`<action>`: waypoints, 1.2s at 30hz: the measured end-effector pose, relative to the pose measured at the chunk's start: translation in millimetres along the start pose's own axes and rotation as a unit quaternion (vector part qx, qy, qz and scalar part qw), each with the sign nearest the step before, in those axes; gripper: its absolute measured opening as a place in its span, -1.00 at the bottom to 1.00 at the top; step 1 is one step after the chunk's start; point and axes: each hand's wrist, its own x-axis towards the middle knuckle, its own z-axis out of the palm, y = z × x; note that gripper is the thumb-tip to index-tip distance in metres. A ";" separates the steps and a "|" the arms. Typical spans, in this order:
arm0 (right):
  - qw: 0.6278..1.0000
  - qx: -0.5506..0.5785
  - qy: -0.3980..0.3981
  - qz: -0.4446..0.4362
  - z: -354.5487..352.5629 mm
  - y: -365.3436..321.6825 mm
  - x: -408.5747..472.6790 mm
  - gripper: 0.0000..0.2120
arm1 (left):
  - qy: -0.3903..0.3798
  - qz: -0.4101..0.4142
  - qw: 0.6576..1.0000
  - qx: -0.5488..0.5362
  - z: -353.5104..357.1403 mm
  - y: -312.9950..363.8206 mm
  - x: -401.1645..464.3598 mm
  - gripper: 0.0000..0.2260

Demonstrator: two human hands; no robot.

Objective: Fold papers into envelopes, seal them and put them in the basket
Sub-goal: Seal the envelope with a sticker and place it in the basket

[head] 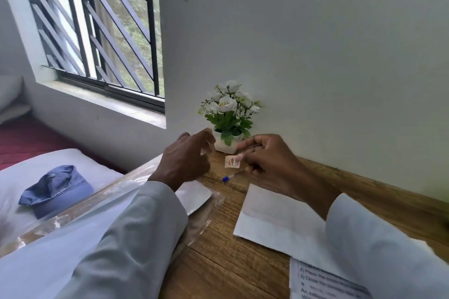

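My right hand [267, 155] pinches a small red-and-white postage stamp [232, 161] by its right edge, just above the wooden desk [218, 262]. My left hand [187, 160] hovers to the left of the stamp with fingers spread and holds nothing. A white envelope [274, 221] lies flat on the desk under my right forearm. A clear plastic sleeve with white envelopes [194, 198] inside lies under my left forearm. A printed sheet of paper [323, 279] sits at the desk's near right edge. No basket is in view.
A blue-capped pen [232, 176] lies on the desk below the stamp. A small white pot of artificial flowers [229, 116] stands against the wall behind my hands. Left of the desk is a bed with a white pillow and a blue cap [57, 189].
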 end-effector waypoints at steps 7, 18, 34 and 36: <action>0.992 -0.125 0.015 -0.010 -78.8 -13.5 -73.6 -0.78 | -0.092 0.082 0.932 -0.341 27.0 95.6 -24.8 -0.58; 0.993 -0.079 0.046 0.069 -122.3 24.4 -156.3 -0.79 | -0.177 0.165 0.916 -0.321 54.7 146.0 -56.6 -0.64; 0.993 -0.085 0.059 0.050 -113.3 44.1 -173.7 -0.75 | -0.255 0.244 0.913 -0.204 55.2 158.3 -69.3 -0.48; 0.994 -0.065 0.061 0.056 -116.0 46.5 -174.1 -0.76 | -0.260 0.239 0.911 -0.214 54.5 158.0 -68.7 -0.47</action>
